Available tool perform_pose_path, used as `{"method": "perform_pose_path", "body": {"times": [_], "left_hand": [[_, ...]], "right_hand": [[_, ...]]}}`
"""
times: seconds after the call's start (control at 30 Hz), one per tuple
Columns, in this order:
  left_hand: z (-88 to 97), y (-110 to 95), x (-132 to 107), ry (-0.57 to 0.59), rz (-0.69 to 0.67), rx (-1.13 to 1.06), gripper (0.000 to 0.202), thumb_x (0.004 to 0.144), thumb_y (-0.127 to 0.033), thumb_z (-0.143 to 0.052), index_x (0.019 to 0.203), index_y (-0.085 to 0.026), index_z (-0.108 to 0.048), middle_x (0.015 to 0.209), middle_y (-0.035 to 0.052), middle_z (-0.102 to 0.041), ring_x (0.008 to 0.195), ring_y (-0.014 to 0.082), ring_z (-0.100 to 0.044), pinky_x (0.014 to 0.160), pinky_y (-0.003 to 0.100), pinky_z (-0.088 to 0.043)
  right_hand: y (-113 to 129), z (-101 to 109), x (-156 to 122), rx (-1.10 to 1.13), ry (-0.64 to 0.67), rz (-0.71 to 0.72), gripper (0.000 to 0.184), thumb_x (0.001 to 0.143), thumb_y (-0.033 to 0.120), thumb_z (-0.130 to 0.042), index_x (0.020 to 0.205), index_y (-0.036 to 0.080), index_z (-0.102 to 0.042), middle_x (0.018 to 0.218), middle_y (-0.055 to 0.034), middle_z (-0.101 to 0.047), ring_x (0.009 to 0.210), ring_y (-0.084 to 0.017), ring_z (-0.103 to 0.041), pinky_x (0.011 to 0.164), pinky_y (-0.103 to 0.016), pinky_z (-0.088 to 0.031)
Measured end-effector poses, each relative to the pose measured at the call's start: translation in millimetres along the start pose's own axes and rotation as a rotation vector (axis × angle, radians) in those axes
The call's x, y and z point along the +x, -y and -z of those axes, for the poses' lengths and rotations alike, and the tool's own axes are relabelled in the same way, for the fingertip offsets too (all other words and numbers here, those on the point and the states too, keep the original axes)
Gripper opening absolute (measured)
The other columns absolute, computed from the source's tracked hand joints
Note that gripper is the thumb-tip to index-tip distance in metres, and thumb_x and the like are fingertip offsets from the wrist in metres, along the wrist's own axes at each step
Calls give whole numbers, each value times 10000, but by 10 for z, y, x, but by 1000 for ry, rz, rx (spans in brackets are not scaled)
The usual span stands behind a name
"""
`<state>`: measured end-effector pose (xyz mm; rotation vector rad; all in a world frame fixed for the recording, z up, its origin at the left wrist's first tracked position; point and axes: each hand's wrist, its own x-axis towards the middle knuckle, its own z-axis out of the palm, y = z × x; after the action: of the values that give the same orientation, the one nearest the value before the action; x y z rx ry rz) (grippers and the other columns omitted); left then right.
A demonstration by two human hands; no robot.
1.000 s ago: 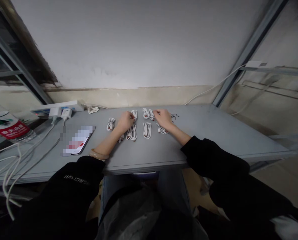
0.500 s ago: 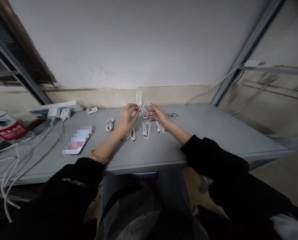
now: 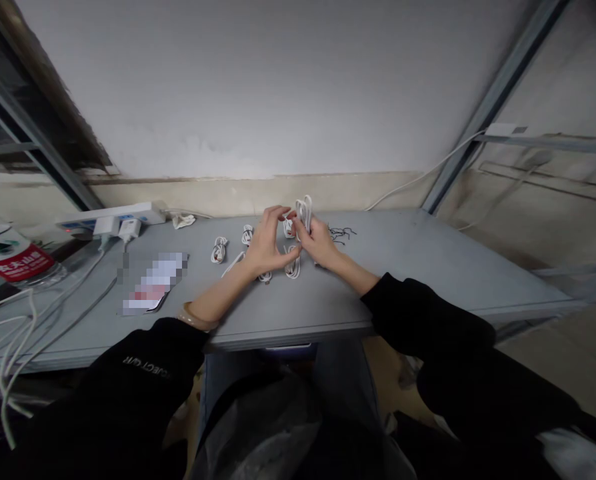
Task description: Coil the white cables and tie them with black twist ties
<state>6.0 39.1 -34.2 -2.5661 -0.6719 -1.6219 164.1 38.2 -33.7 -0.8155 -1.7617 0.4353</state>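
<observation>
Both my hands meet above the middle of the grey table [image 3: 403,267]. My right hand [image 3: 318,241] is closed on a coiled white cable [image 3: 305,210], whose loops stick up above the fingers. My left hand [image 3: 267,243] pinches at the same cable from the left, thumb and forefinger curled together. Several other small white cable coils lie on the table around my hands, one of them [image 3: 219,249] to the left and another [image 3: 247,233] just behind my left hand. A few dark twist ties [image 3: 342,233] lie to the right of my right hand.
A phone [image 3: 153,283] lies face up on the left of the table. Behind it sits a white power strip [image 3: 113,217] with chargers plugged in, and white leads [image 3: 23,320] trail off the left edge. A bottle with a red label [image 3: 13,257] lies at far left.
My left hand lifted a coiled cable off the table, then brought it right. My right hand rose off the table and closed on it. Both hands now hold the coil together.
</observation>
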Motion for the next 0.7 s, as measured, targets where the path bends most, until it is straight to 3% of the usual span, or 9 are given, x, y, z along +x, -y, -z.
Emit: {"method": "perform_pose_path", "body": {"times": [0.1,0.2,0.37,0.47,0.53,0.6,0.7], "left_hand": [[-5,-56,-2,103,81,-121,598,788,-429,-681,1288,-177,-472,1247,154,-535,1140,297,-545,965,460,-470],[-23,-175,20,117,201,-226,405,849,-444,-636,1167,-196,-593,1168,135,-606,1108,279,-584,968,442,-480],[-76,-291,68,38,306,-310,305,935,-439,-517,1033,-205,-687,1117,107,-662,1099,229,-609,1009,404,-465],[-78,-269,80,-75,350,-322,333,939,-470,-503,978,-207,-705,1107,102,-679,1096,219,-611,1009,396,-459],[-65,-242,84,-175,413,-343,347,930,-493,-517,957,-204,-706,1039,102,-700,1035,218,-629,950,389,-481],[-54,-216,87,-261,518,-369,370,924,-513,-520,898,-195,-705,898,91,-707,898,202,-644,836,366,-502],[-56,-181,96,-312,697,-439,434,913,-537,-524,690,-188,-652,644,52,-638,630,147,-582,640,312,-467]], "right_hand": [[53,-3,-39,-83,133,110,157,908,329,-507,903,208,-607,772,-9,-628,717,-154,-579,715,-303,-482],[45,-52,-75,-90,206,123,104,857,246,-540,810,198,-620,793,-11,-654,732,-149,-589,695,-283,-483],[-12,-84,-62,-161,170,90,116,798,199,-589,877,177,-672,857,-37,-690,787,-168,-618,706,-288,-483],[-25,11,3,-304,245,67,191,789,281,-657,946,175,-685,841,-43,-694,742,-171,-609,678,-291,-452],[-31,116,58,-401,284,-10,249,816,376,-658,976,189,-688,813,-33,-694,707,-164,-600,653,-284,-423],[-54,236,114,-505,235,-120,282,860,447,-610,971,203,-696,799,-33,-696,708,-167,-602,652,-283,-405],[-137,406,179,-694,165,-258,276,901,422,-550,960,199,-701,846,-68,-709,780,-204,-629,674,-301,-410]]}}
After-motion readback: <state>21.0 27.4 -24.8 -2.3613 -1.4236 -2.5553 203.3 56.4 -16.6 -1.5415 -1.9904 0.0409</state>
